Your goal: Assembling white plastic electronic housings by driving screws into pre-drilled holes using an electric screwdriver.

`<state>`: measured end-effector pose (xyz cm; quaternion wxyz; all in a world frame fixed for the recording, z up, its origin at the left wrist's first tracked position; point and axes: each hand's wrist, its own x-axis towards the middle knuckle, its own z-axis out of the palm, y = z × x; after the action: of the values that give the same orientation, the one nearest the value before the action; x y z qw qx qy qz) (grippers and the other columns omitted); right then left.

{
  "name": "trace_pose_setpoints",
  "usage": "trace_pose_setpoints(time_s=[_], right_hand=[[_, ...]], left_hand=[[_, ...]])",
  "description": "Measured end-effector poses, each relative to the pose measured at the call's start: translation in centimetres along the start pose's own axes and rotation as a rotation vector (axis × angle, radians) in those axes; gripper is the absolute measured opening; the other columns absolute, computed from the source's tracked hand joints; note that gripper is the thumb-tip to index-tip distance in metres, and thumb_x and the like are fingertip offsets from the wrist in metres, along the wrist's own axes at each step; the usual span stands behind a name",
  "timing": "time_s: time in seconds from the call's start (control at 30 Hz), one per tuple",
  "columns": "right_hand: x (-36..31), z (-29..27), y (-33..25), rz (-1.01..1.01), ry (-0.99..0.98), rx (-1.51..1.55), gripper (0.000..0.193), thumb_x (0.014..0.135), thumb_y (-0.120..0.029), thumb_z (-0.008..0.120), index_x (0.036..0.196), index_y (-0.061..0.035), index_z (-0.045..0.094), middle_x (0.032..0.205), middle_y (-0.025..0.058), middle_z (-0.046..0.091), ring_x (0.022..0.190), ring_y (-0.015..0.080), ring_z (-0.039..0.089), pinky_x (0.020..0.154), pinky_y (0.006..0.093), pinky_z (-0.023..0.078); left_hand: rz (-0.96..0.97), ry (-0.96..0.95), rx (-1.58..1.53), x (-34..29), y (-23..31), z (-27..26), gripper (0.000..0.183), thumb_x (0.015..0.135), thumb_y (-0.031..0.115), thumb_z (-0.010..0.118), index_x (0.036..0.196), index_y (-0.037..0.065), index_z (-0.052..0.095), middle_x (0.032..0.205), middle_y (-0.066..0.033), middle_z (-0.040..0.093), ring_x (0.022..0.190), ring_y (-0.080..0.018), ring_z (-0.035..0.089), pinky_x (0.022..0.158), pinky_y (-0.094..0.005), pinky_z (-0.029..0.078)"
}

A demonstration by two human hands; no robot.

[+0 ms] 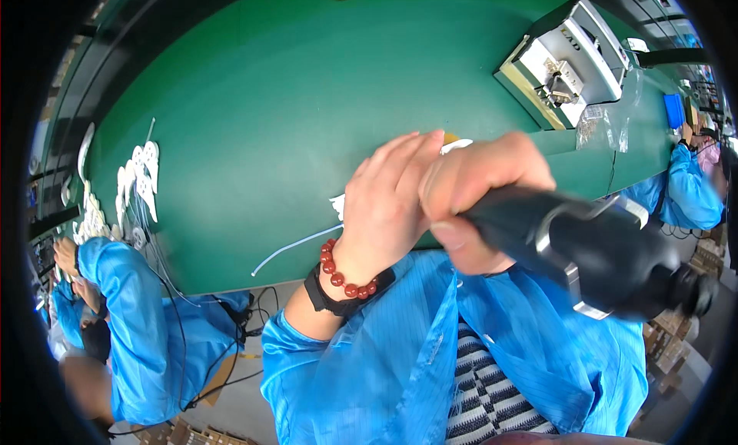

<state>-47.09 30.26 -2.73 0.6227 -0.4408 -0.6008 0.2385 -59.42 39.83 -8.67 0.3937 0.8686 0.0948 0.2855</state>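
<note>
Screwdriver (600, 253), black, thick, smooth-bodied, with a metal band and clip, held close under the camera above the near edge of the table (269, 84). Right hand (473, 191): grip closed tight round the narrow front end of the screwdriver, thumb pressed along its underside. Left hand (388, 199): fingers curled loosely, laid against the right hand's knuckles; cannot tell whether anything sits inside that grip. Bracelet (338, 276) of round red beads and a black band on the left wrist. Sleeves of thin, glossy blue fabric on both forearms.

Table covered in flat, matte green. Thin white cable (296, 249) lying near its front edge, just left of the hands. Cluster of small white plastic parts (142, 180) far left. Boxy grey and white machine (565, 61) far right, with clear plastic bags (603, 126) beside it. Other people in blue coats at both sides.
</note>
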Motion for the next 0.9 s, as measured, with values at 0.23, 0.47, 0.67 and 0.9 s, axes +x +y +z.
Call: trace_pose_setpoints(time_s=[0.23, 0.47, 0.67, 0.9], right_hand=[[-0.3, -0.5, -0.3, -0.085, -0.004, 0.044, 0.030, 0.076, -0.001, 0.082, 0.095, -0.0031, 0.059, 0.071, 0.0075, 0.064, 0.064, 0.0243, 0.065, 0.058, 0.0346, 0.052], [-1.6, -5.6, -3.1, -0.223, 0.200, 0.011, 0.030, 0.093, -0.015, 0.070, 0.110, -0.0087, 0.047, 0.074, 0.0049, 0.062, 0.060, 0.0179, 0.061, 0.055, 0.0355, 0.050], [-6.8, -7.4, 3.0, 0.189, 0.606, -0.231, 0.035, 0.080, 0.007, 0.075, 0.107, -0.0070, 0.056, 0.092, 0.0043, 0.058, 0.076, 0.0130, 0.061, 0.067, 0.0306, 0.052], [-7.3, -7.2, 4.1, 0.079, 0.527, -0.432, 0.033, 0.075, -0.002, 0.080, 0.099, -0.0088, 0.058, 0.083, 0.0059, 0.064, 0.062, 0.0180, 0.064, 0.056, 0.0308, 0.051]], left_hand=[[0.022, -0.137, 0.037, 1.0, 0.8, -1.1, 0.049, 0.074, 0.011, 0.068, 0.123, 0.005, 0.066, 0.127, -0.0093, 0.066, 0.122, -0.0298, 0.060, 0.091, -0.0428, 0.052], [0.092, -0.297, 0.351, 3.0, -0.1, -2.8, 0.060, 0.068, 0.008, 0.081, 0.125, 0.008, 0.062, 0.125, -0.0082, 0.066, 0.117, -0.0297, 0.061, 0.092, -0.0420, 0.048], [0.242, -0.145, 0.947, 13.6, -7.7, -7.6, 0.061, 0.077, 0.003, 0.072, 0.135, 0.013, 0.057, 0.126, -0.0072, 0.060, 0.123, -0.0260, 0.054, 0.106, -0.0460, 0.039], [0.072, -0.269, 1.236, 21.6, -16.9, -5.8, 0.041, 0.090, 0.010, 0.056, 0.131, 0.014, 0.058, 0.130, -0.0041, 0.059, 0.124, -0.0276, 0.055, 0.101, -0.0501, 0.046]])
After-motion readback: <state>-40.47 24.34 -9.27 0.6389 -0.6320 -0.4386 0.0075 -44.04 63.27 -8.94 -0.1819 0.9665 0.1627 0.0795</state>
